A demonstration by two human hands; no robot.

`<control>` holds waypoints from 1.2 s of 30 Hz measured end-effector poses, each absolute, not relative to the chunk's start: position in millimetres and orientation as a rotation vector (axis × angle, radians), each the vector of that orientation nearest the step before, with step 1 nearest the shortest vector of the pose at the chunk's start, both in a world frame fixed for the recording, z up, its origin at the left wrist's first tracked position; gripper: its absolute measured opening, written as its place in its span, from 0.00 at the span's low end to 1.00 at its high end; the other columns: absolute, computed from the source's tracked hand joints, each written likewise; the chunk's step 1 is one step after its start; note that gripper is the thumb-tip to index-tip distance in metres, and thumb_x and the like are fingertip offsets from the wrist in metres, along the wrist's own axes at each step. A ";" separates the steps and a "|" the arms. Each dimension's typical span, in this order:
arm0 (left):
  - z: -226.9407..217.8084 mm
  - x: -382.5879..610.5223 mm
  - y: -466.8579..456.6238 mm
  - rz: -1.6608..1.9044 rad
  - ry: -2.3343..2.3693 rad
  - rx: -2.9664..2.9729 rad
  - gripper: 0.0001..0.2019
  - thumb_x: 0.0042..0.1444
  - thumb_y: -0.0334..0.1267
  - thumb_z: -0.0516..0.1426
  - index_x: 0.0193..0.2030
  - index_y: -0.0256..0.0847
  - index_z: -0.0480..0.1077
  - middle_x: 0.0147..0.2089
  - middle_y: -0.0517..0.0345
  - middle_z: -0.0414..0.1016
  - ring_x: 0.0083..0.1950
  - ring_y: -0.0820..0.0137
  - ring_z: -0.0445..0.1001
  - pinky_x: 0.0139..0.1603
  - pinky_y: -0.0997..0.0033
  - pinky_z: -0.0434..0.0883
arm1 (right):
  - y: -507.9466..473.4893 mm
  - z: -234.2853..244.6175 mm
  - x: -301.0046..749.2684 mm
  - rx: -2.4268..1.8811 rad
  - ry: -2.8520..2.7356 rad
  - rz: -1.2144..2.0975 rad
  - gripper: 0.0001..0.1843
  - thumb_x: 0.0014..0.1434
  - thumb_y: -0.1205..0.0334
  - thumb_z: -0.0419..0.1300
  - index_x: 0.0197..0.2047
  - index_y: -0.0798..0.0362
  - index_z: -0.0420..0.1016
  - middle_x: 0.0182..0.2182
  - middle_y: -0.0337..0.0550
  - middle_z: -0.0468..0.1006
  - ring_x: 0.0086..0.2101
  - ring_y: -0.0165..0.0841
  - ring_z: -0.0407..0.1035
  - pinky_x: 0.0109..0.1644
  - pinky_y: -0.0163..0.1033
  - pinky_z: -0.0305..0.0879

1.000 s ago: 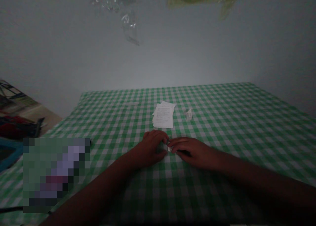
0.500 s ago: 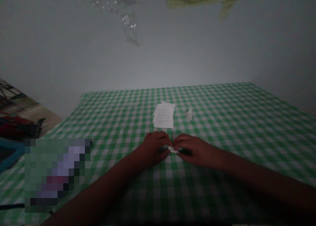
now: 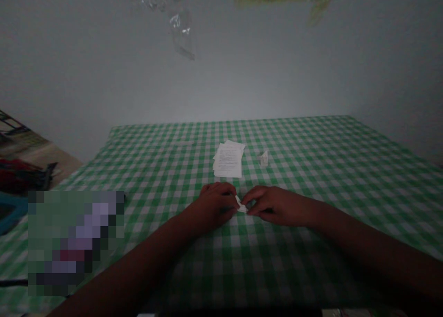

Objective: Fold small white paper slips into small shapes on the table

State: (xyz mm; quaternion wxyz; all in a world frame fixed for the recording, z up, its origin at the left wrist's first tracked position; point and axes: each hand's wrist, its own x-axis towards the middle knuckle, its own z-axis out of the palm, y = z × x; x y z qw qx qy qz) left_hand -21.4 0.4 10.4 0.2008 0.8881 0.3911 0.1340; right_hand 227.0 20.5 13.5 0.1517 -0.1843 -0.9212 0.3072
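Between left hand (image 3: 213, 207) and right hand (image 3: 275, 206), a small folded white paper (image 3: 241, 207) pinched in each closed grip

**Gingham-covered bench with loose papers**

The bench (image 3: 166, 137) is spread with a green-and-white gingham cloth (image 3: 311, 169). Near its middle lies a stack of printed paper sheets (image 3: 228, 160), the top sheets slightly askew. Just to the right of the stack sits a small folded piece of white paper (image 3: 264, 159). Closer to the front edge, a small white paper scrap (image 3: 242, 208) sits on or just above the cloth; which, cannot be told. At the front left, a pixelated object (image 3: 74, 243) is too obscured to name.
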 end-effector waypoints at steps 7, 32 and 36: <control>12.2 -20.9 1.0 0.373 1.085 2.469 0.07 0.57 0.32 0.60 0.40 0.47 0.75 0.51 0.60 0.72 0.53 0.64 0.68 0.56 0.58 0.58 | 25.2 10.3 225.2 -0.491 -2.451 1.048 0.10 0.62 0.69 0.58 0.44 0.51 0.78 0.46 0.44 0.79 0.46 0.32 0.73 0.52 0.40 0.69; 9.1 -16.2 0.2 0.436 1.070 2.521 0.08 0.54 0.31 0.60 0.41 0.46 0.72 0.50 0.61 0.74 0.52 0.64 0.69 0.52 0.60 0.56 | 16.5 -6.8 204.9 -0.734 -2.503 0.495 0.03 0.63 0.64 0.60 0.41 0.52 0.73 0.41 0.41 0.78 0.46 0.35 0.66 0.56 0.45 0.56; 9.3 -15.9 -0.7 0.437 1.073 2.535 0.08 0.54 0.31 0.60 0.40 0.46 0.72 0.49 0.62 0.74 0.51 0.65 0.69 0.50 0.61 0.55 | 16.1 -7.4 203.6 -0.795 -2.543 0.461 0.05 0.63 0.61 0.59 0.42 0.52 0.73 0.42 0.42 0.77 0.48 0.38 0.64 0.56 0.46 0.54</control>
